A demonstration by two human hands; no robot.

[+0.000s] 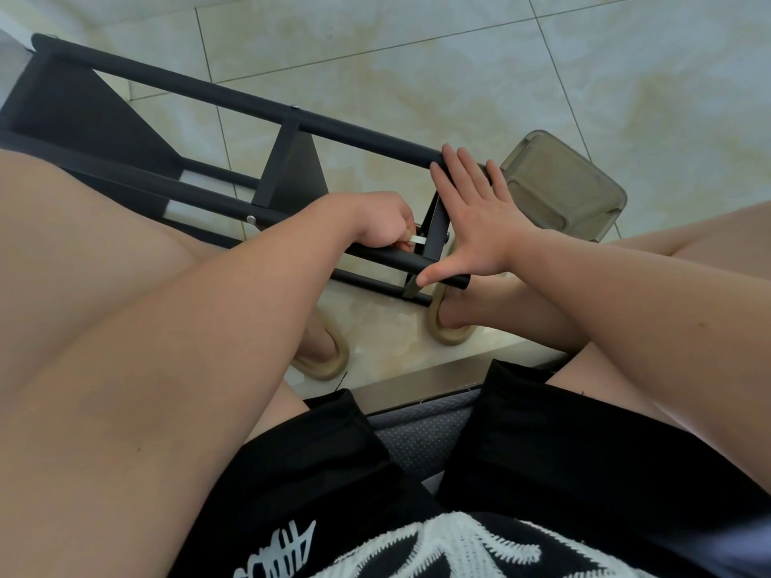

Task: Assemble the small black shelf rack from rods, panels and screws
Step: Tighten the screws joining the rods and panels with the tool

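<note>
Right under us, black shorts (563, 452) and the front edge of a grey dotted seat cushion (421, 435). The person is sitting and leaning over the work. Below the knees, two beige slippers (448, 331) are planted on the floor (459, 77), which is cream, marbled tile with thin dark grout lines running off at an angle.

Now the hands. The left hand (377, 221) is curled tight, knuckles up, pinching a small silver tool (417, 240) against the rack's end panel (436, 227). I can't make out the tip of the tool. The right hand (479, 219) is spread wide and flat and grips nothing. Its fingers are laid over the end of the upper rod, and the thumb is stretched down onto the lower rod (450, 279), pressing against that end.

The black shelf rack (233, 98) lies on its side on the tiles. It runs from between the knees away to the far left, with long rods joined by dark panels. A silver screw head (251, 219) shows on a near rod.

Just beyond the right hand's fingers, a translucent olive-grey plastic container (559, 189) sits on the floor beside the rack's end. Past that, more pale tile, faintly yellow-stained.
</note>
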